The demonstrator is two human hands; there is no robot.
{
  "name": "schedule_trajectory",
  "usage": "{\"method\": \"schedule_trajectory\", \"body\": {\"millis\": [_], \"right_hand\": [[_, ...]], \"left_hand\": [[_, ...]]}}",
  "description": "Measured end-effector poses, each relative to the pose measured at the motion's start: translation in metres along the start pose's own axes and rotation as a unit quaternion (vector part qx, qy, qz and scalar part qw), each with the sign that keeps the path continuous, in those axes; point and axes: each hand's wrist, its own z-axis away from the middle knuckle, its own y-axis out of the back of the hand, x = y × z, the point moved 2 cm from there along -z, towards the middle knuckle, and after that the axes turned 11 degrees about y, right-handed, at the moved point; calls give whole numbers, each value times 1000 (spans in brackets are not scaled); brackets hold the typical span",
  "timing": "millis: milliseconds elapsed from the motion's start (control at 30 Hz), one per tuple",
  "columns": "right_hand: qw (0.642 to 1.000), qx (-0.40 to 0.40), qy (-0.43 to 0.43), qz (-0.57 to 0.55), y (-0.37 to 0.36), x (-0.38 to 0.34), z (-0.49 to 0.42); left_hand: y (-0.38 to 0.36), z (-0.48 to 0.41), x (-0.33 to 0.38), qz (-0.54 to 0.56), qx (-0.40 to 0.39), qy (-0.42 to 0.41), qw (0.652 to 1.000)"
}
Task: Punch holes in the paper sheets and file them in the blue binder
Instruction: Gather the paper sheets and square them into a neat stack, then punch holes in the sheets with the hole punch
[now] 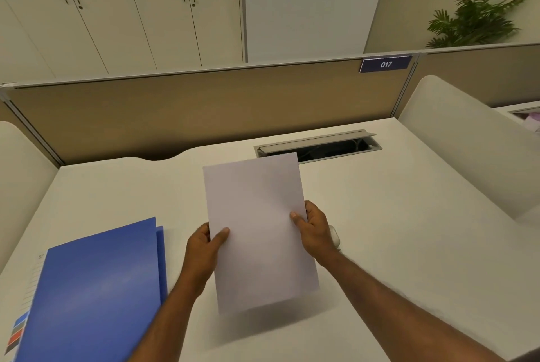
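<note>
Two hands hold a stack of white paper [257,230] upright above the counter [394,245], its blank face turned to the camera and its lower edge raised clear of the surface, with a soft shadow below it. How many sheets there are cannot be told. The left hand [204,250] pinches the paper's left edge, thumb on the front face and fingers [207,231] curled behind it. The right hand [314,230] grips the right edge the same way, thumb on the front and fingers wrapped round the back. Both forearms are bare. The blue binder [93,294] lies closed and flat on the counter to the left of the paper, near the left forearm and apart from the sheets. Under its left side a lined sheet [36,277] shows, with coloured tabs [17,332] at the lower corner. A small white thing [335,237] sits on the counter just behind the right hand, mostly hidden, so its kind is unclear. Beyond the paper a cable hatch [318,144] stands open in the counter. A tan partition [175,110] behind it carries a sign [385,64] reading 017, with cupboards [117,11] and a plant [476,17] further back.
</note>
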Motion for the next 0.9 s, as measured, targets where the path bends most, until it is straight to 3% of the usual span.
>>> {"method": "schedule_trajectory", "body": {"millis": [133, 467, 667, 767, 900], "right_hand": [[998, 12, -67, -1, 14, 12, 1], [989, -26, -138, 44, 44, 37, 2], [967, 94, -84, 223, 93, 53, 5], [956, 55, -138, 252, 107, 67, 7], [967, 22, -163, 196, 104, 72, 9]], "left_hand": [[-14, 3, -22, 2, -82, 62, 995], [-37, 9, -62, -31, 24, 93, 995], [-46, 10, -70, -51, 21, 108, 993], [-53, 10, -75, -60, 20, 114, 992], [-61, 11, -79, -68, 25, 125, 990]]}}
